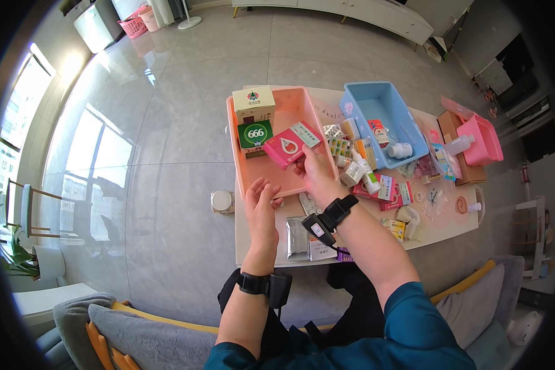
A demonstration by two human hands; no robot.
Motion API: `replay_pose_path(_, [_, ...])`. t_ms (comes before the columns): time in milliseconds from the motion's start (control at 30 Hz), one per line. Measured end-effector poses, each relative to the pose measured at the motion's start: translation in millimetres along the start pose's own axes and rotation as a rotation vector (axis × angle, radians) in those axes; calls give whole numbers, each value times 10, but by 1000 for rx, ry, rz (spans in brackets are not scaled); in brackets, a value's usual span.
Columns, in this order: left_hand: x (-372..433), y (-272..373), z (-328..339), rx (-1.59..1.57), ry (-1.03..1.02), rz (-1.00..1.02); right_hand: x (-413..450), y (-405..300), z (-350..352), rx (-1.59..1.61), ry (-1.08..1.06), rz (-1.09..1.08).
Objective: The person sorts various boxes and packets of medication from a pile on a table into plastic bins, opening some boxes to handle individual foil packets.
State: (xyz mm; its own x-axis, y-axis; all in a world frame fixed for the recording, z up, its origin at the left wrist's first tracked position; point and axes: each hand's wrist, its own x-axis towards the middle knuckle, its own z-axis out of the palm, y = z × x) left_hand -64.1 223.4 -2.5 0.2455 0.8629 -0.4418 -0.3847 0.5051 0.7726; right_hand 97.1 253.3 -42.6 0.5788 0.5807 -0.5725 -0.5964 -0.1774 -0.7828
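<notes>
My right hand (312, 169) grips the lower right end of a red and pale green carton (292, 144), tilted over a pink plastic bin (282, 185). In that bin, along its left side, are a cream box (253, 105) and a green box (255, 134). My left hand (262, 203), fingers spread and holding nothing, is by the bin's near edge. Right of the bin lie blister packs (340, 146), a white spray bottle (366, 173) with a green band and more red cartons (380, 187). A blue plastic bin (374, 99) holds a small red-and-white box (378, 133) and a white bottle (400, 150).
A pink container (482, 138) and a cardboard box (471, 172) stand at the table's right end. A silver pouch (298, 238) and a yellow box (393, 229) lie near the front edge. A lidded jar (222, 201) is beside the table's left edge. A grey sofa (162, 340) is behind me.
</notes>
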Motion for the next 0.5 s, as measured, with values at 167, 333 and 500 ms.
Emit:
replay_pose_path(167, [-3, 5, 22, 12, -3, 6, 161, -157, -161, -258, 3, -91])
replay_pose_path(333, [11, -6, -17, 41, -6, 2, 220, -102, -117, -442, 28, -202])
replay_pose_path(500, [5, 3, 34, 60, -23, -10, 500, -86, -68, -435, 85, -201])
